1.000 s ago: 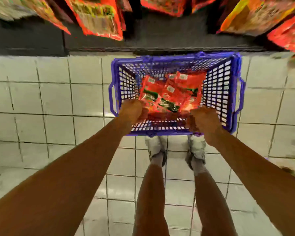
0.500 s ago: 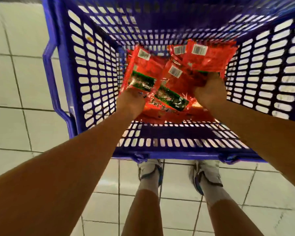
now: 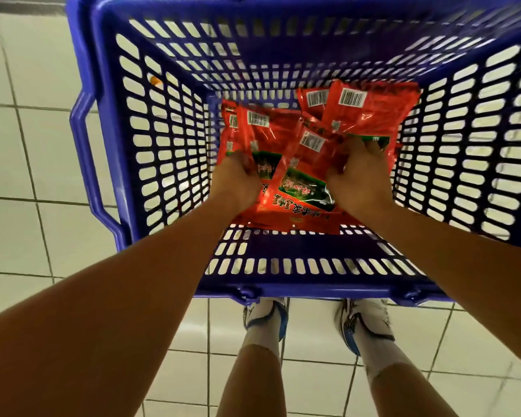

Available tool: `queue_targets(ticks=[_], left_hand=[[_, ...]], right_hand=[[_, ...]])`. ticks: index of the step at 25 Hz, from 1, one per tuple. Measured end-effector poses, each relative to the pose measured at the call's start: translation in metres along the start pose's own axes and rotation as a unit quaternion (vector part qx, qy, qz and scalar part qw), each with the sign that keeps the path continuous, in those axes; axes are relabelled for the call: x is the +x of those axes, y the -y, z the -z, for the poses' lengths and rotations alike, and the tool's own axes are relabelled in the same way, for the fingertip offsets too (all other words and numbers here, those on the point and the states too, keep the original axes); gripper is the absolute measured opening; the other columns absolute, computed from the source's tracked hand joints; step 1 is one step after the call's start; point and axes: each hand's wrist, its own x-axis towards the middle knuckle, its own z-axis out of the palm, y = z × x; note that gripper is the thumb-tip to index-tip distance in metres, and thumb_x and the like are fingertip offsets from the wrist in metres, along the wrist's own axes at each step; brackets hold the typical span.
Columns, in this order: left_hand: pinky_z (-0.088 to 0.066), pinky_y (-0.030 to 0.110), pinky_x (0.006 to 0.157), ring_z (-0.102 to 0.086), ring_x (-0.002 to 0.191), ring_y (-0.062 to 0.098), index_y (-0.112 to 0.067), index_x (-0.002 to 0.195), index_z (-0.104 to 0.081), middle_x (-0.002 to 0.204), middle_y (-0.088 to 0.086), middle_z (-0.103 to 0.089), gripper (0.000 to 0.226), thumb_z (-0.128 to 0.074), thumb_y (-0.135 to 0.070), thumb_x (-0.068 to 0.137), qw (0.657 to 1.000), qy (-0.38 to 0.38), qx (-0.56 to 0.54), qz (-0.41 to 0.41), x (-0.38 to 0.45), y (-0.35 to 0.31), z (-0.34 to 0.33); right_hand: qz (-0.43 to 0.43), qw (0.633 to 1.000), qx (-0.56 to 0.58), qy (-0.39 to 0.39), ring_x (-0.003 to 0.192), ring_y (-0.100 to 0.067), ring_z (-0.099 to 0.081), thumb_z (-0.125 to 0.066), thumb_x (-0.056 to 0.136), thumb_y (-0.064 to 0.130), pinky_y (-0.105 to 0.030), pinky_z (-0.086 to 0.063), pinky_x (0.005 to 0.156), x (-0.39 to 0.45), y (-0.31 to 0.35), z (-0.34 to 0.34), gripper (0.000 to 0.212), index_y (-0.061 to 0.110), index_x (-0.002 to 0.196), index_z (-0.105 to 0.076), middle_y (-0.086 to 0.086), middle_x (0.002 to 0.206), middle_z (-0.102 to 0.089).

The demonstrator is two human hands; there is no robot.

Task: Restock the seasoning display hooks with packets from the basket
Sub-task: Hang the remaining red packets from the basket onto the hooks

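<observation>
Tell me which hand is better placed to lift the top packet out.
Probably the right hand: its fingers curl around the edge of the topmost red foil seasoning packet in the blue plastic basket. The left hand grips packets lying underneath.

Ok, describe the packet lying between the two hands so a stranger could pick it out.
Look into the blue basket on the tiled floor, at its pile of red seasoning packets. Between the left hand and the right hand lies the middle packet, tilted on top, its green band and lettering fully showing.

Glossy crinkly foil packets (image 3: 310, 164) in smooth plastic basket (image 3: 169, 121); shiny glazed floor tiles (image 3: 27, 152).
</observation>
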Motion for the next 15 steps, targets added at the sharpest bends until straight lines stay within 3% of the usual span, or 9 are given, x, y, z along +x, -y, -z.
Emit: queue_targets(ticks=[2,5,7,9,11,13,15], left_hand=[[-0.038,0.009,0.039,-0.055,0.063,0.004,-0.02,0.095,-0.055,0.076,-0.01,-0.055,0.021,-0.055,0.001,0.091,0.998,0.007,-0.022,-0.065,-0.018,-0.004,-0.007],[-0.046,0.005,0.049,-0.063,0.065,0.007,-0.018,0.107,-0.053,0.081,-0.012,-0.058,0.021,-0.055,-0.002,0.094,0.986,0.016,-0.065,-0.151,-0.044,-0.016,-0.012],[-0.053,0.015,0.048,-0.069,0.061,0.014,-0.028,0.125,-0.043,0.082,-0.007,-0.065,0.039,-0.056,-0.006,0.096,0.976,0.024,-0.143,-0.165,-0.057,-0.027,-0.007],[-0.048,0.016,0.042,-0.067,0.052,0.008,-0.044,0.13,-0.034,0.08,-0.002,-0.068,0.058,-0.054,-0.002,0.096,0.971,0.018,-0.178,-0.156,-0.059,-0.038,-0.002],[-0.038,0.008,0.039,-0.058,0.045,0.0,-0.034,0.131,-0.05,0.09,-0.003,-0.069,0.049,-0.049,0.002,0.097,0.982,0.025,-0.117,-0.148,-0.053,-0.044,0.003],[-0.036,0.009,0.037,-0.051,0.041,-0.002,-0.021,0.127,-0.063,0.101,-0.001,-0.068,0.041,-0.044,0.002,0.099,0.987,0.068,-0.067,-0.129,-0.045,-0.042,0.006],[-0.053,0.017,0.05,-0.064,0.059,-0.001,-0.021,0.131,-0.062,0.114,0.005,-0.068,0.047,-0.044,0.005,0.097,0.983,0.123,-0.054,-0.123,-0.041,-0.037,0.01]], right_hand=[[0.065,0.998,0.012,0.002,0.123,-0.035,-0.049,-0.064,0.085,0.013,-0.04,-0.047,0.093,-0.01,0.004,0.008,0.05,0.01,0.133,-0.052,-0.017,0.133,-0.051],[0.148,0.989,-0.013,0.025,0.123,-0.035,-0.05,-0.07,0.082,0.014,-0.042,-0.05,0.091,-0.02,0.008,0.023,0.054,0.01,0.133,-0.052,-0.016,0.134,-0.051],[0.155,0.98,-0.068,0.1,0.121,-0.035,-0.051,-0.07,0.081,0.014,-0.046,-0.052,0.091,-0.022,0.008,0.029,0.055,0.012,0.133,-0.052,-0.015,0.133,-0.052],[0.133,0.969,-0.115,0.175,0.118,-0.034,-0.054,-0.068,0.079,0.01,-0.046,-0.054,0.091,-0.023,0.0,0.03,0.058,0.012,0.135,-0.053,-0.014,0.132,-0.052],[0.084,0.968,-0.138,0.191,0.115,-0.032,-0.057,-0.067,0.081,0.011,-0.044,-0.055,0.09,-0.024,-0.015,0.034,0.057,0.014,0.136,-0.053,-0.013,0.133,-0.053],[0.056,0.959,-0.207,0.184,0.118,-0.034,-0.055,-0.068,0.084,0.018,-0.047,-0.054,0.091,-0.023,-0.038,0.04,0.058,0.018,0.139,-0.049,-0.012,0.137,-0.05],[0.086,0.921,-0.336,0.178,0.13,-0.037,-0.045,-0.071,0.084,0.027,-0.051,-0.051,0.095,-0.017,-0.064,0.049,0.072,0.021,0.147,-0.036,-0.015,0.148,-0.038]])
